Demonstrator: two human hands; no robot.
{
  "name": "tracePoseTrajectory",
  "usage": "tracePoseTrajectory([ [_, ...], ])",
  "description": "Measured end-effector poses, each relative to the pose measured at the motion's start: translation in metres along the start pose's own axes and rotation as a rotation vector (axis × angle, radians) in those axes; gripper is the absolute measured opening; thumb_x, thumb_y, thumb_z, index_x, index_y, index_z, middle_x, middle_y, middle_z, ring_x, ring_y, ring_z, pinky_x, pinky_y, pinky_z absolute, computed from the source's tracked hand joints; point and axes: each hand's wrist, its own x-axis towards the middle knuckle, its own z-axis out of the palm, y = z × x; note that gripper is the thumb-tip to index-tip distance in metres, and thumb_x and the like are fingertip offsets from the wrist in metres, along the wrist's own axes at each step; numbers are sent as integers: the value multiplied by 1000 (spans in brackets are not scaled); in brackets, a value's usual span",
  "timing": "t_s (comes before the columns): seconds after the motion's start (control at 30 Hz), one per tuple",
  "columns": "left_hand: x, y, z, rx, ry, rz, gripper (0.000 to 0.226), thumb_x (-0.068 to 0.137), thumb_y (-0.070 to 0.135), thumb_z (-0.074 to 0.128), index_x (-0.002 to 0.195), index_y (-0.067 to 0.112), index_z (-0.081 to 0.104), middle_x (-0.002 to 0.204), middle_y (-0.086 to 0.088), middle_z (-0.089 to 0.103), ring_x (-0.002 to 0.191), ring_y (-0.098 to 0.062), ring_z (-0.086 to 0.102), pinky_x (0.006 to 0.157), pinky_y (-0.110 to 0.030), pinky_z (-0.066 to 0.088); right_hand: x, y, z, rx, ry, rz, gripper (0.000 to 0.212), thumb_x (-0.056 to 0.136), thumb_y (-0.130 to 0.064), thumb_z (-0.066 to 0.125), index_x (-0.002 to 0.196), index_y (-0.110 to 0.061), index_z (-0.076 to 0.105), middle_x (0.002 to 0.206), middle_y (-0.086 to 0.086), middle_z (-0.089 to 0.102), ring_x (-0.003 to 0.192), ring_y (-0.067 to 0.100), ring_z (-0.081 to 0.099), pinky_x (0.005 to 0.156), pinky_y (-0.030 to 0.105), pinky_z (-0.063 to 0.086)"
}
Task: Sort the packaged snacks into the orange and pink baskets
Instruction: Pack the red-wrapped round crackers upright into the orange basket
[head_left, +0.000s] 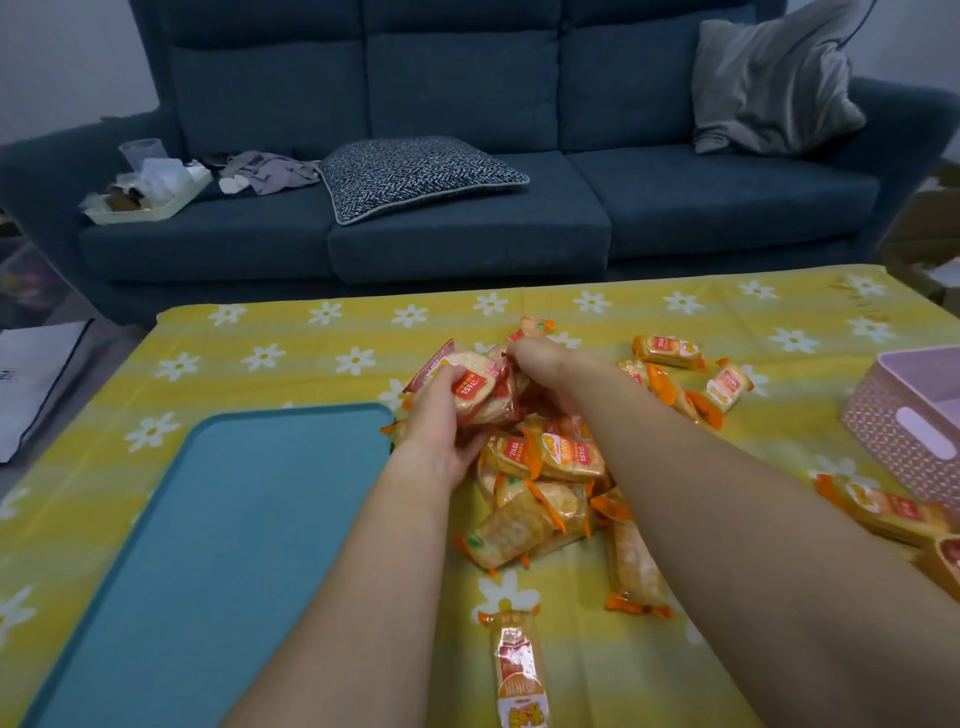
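Observation:
A heap of packaged snacks (545, 467) in orange and red wrappers lies in the middle of the table. My left hand (441, 415) grips a red-wrapped round rice cracker pack (467, 384) at the top of the heap. My right hand (540, 358) is closed on red-wrapped packs just behind it, fingers hidden among the wrappers. The pink basket (904, 431) stands at the right edge, partly out of frame. No orange basket is in view. Loose packs lie to the right (670, 351) and near the front (519, 670).
A teal tray (208, 545) lies on the left of the yellow daisy tablecloth (260, 358). Behind the table stands a blue sofa (467, 234) with a patterned cushion (415, 174), a grey pillow (774, 83) and a cluttered pale tray (140, 202).

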Motion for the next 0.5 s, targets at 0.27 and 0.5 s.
tracePoseTrajectory([
  [0.27,-28,-12,-11,166,-2,-58,32,82,48,67,97,21,73,89,-3,76,83,-19,67,65,-29,47,-34,20,-27,112,70,-135,13,95,-23,50,95,-12,57,85,12,65,75,29,64,77,42,57],
  [0.5,-78,-22,-15,-175,-260,72,37,90,39,65,119,16,70,107,-10,77,106,-29,67,97,-47,52,-98,61,-55,352,222,-264,35,92,-19,64,127,-17,57,102,7,71,81,20,71,65,34,60],
])
